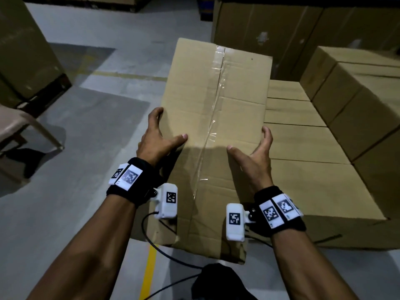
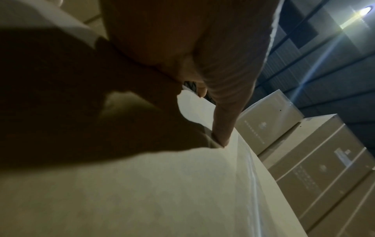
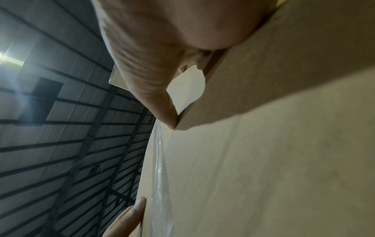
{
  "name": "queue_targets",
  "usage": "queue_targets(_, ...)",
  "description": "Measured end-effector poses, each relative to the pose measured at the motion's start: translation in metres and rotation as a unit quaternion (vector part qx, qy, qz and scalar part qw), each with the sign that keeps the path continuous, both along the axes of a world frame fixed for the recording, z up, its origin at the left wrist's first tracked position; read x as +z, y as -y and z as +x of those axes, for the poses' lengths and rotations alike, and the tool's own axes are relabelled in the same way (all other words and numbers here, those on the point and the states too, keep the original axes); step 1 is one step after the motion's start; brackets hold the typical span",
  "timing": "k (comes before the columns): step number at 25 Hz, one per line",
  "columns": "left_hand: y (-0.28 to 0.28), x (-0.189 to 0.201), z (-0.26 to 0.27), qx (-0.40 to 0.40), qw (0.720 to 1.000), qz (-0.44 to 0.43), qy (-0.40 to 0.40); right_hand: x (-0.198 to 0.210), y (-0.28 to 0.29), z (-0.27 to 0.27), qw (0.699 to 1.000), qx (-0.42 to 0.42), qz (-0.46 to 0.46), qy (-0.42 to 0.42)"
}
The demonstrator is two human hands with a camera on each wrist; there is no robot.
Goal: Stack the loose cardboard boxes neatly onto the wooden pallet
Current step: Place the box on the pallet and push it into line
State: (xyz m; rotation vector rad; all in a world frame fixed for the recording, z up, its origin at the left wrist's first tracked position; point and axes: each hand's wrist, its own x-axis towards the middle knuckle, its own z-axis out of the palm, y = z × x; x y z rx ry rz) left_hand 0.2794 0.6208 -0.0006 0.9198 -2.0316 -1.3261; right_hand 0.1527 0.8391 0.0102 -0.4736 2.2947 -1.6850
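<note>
A long brown cardboard box (image 1: 216, 105) with a clear tape seam along its top lies lengthwise in front of me, its right side against the lower stacked boxes (image 1: 303, 148). My left hand (image 1: 167, 126) grips its left edge, thumb on top and fingers curled over the side. My right hand (image 1: 249, 140) grips the right edge the same way. In the left wrist view my thumb (image 2: 223, 112) presses on the box top (image 2: 162, 192). The right wrist view shows the other thumb (image 3: 152, 80) on the box (image 3: 263, 176) beside the tape. No pallet is in view.
A higher row of stacked boxes (image 1: 357, 94) stands at the right, with tall cartons (image 1: 281, 24) behind. More cartons (image 1: 21, 50) and a chair (image 1: 17, 126) are at the left. Grey floor with a yellow line (image 1: 149, 271) and cables lies between.
</note>
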Motion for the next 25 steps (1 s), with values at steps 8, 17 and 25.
queue_targets(8,0.158,-0.021,-0.119,-0.043,0.999,0.01,0.005,-0.045,0.155,-0.099,0.995,-0.071,-0.054,0.052)
queue_targets(17,0.306,0.011,-0.317,-0.114,0.993,0.008,0.028,-0.021,0.291,-0.262,0.983,-0.169,-0.052,0.052)
queue_targets(25,0.399,-0.01,-0.515,-0.267,0.963,-0.016,0.017,-0.035,0.373,-0.386,0.952,-0.302,-0.043,0.039)
